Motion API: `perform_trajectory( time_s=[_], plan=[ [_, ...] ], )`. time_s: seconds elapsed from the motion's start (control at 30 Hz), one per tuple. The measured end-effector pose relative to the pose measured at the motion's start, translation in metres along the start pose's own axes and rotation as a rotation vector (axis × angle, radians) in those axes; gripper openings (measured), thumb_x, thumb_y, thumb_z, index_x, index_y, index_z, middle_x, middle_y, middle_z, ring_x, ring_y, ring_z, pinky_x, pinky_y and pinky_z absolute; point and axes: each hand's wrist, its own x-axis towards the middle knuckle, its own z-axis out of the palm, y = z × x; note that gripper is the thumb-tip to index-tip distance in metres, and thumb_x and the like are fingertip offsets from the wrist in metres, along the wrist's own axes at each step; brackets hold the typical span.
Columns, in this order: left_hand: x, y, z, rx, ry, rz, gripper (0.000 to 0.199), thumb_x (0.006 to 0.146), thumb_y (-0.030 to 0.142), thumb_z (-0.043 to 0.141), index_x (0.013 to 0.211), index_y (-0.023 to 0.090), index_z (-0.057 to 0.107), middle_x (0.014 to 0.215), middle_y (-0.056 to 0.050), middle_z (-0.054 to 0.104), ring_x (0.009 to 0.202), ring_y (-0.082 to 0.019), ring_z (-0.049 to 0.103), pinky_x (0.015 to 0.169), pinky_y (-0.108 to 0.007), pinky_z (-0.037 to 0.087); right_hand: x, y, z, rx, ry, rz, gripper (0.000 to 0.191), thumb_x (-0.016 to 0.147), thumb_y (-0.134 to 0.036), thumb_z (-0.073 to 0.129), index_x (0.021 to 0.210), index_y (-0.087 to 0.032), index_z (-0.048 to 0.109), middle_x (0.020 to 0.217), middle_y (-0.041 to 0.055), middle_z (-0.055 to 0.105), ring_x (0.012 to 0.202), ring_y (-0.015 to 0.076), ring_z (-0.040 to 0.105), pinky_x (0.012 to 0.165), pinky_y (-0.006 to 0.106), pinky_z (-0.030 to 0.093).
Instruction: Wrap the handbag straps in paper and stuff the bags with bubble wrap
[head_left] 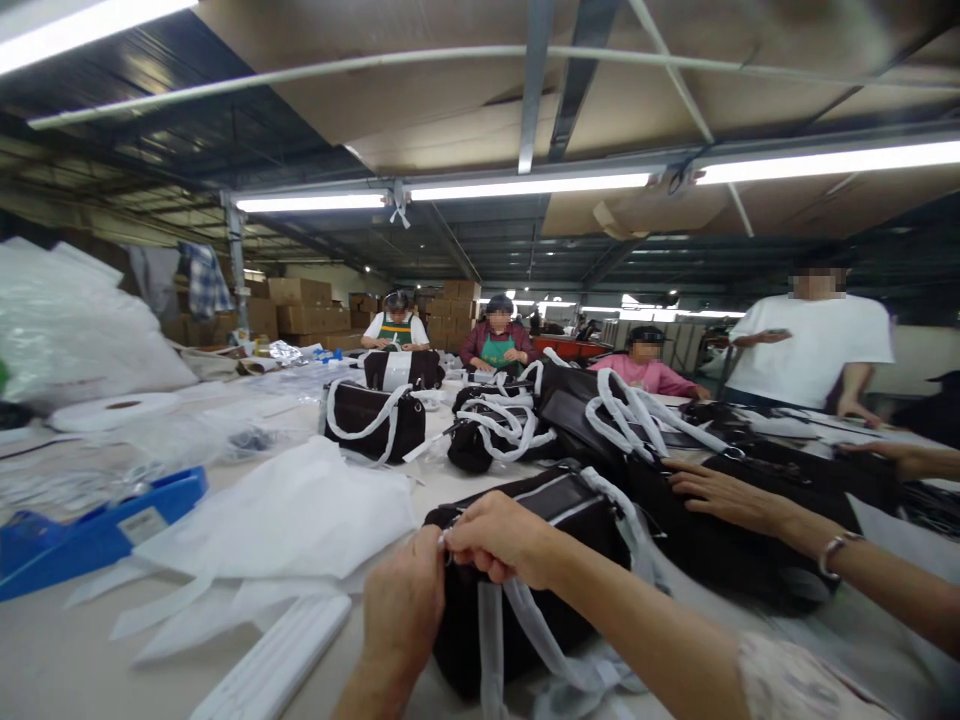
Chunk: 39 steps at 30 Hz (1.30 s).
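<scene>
A black handbag [517, 625] with wrapped white handles lies on the table right in front of me. My left hand [409, 595] and my right hand [499, 540] meet at its upper left end, fingertips pinched together. Something small and whitish shows between them, too small to name. To the left of the bag are a pile of white sheets [300, 510] and a stack of white strips [274, 660]. On the right, a co-worker's hand [724, 495], with a bracelet on the wrist, rests on another large black bag [739, 540].
More black bags [375, 420] with wrapped handles stand across the table. A blue tape dispenser [105, 535] and a white roll [112, 410] lie at left. Several people sit or stand beyond, one in a white shirt [814, 345]. Cardboard boxes [304, 305] are stacked behind.
</scene>
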Motion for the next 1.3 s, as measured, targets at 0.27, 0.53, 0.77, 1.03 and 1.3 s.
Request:
perform_trajectory(
  time_s=[0.27, 0.53, 0.77, 1.03, 1.3],
  plan=[
    [0.051, 0.004, -0.051, -0.362, -0.523, -0.090, 0.017, 0.083, 0.021, 0.047, 0.069, 0.020, 0.057, 0.069, -0.001, 0.062, 0.070, -0.018, 0.057, 0.062, -0.027, 0.035, -0.009, 0.028, -0.008, 0.271, -0.019, -0.067, 0.015, 0.077, -0.015, 0.065, 0.073, -0.017, 0.050, 0.055, -0.0060, 0.056, 0.037, 0.0013, 0.032, 0.036, 0.014, 0.015],
    [0.074, -0.008, -0.048, -0.878, -1.114, -0.444, 0.039, 0.057, 0.054, 0.065, 0.064, 0.023, 0.043, 0.047, 0.013, 0.025, 0.042, -0.005, 0.013, 0.043, -0.021, 0.009, -0.009, 0.034, -0.019, 0.347, -0.073, -0.003, 0.023, 0.084, -0.015, 0.065, 0.081, -0.020, 0.043, 0.057, -0.0056, 0.059, 0.035, 0.0005, 0.030, 0.038, 0.013, 0.010],
    [0.069, -0.009, -0.047, -1.047, -1.145, -0.639, 0.040, 0.052, 0.043, 0.074, 0.066, 0.021, 0.042, 0.045, 0.015, 0.025, 0.042, -0.003, 0.012, 0.043, -0.020, 0.003, -0.007, 0.036, -0.020, 0.383, -0.120, 0.010, 0.020, 0.086, -0.014, 0.060, 0.080, -0.020, 0.041, 0.057, -0.0060, 0.057, 0.035, 0.0000, 0.028, 0.038, 0.013, 0.011],
    [0.063, -0.007, -0.043, -1.129, -1.138, -0.748, 0.044, 0.044, 0.043, 0.073, 0.065, 0.022, 0.040, 0.043, 0.015, 0.025, 0.040, -0.002, 0.012, 0.043, -0.020, 0.005, -0.005, 0.056, 0.000, 0.308, 0.061, -0.153, 0.023, 0.078, -0.020, 0.066, 0.077, -0.021, 0.043, 0.059, -0.0046, 0.066, 0.035, 0.0021, 0.029, 0.039, 0.018, 0.014],
    [0.060, -0.014, -0.043, -1.094, -1.101, -0.724, 0.042, 0.047, 0.041, 0.074, 0.067, 0.021, 0.043, 0.043, 0.014, 0.031, 0.038, -0.002, 0.013, 0.043, -0.022, 0.002, 0.006, 0.076, 0.021, 0.098, 0.379, -0.447, 0.020, 0.073, -0.019, 0.068, 0.068, -0.020, 0.048, 0.060, -0.0014, 0.067, 0.058, 0.0123, 0.061, 0.054, 0.021, 0.038]
  ],
)
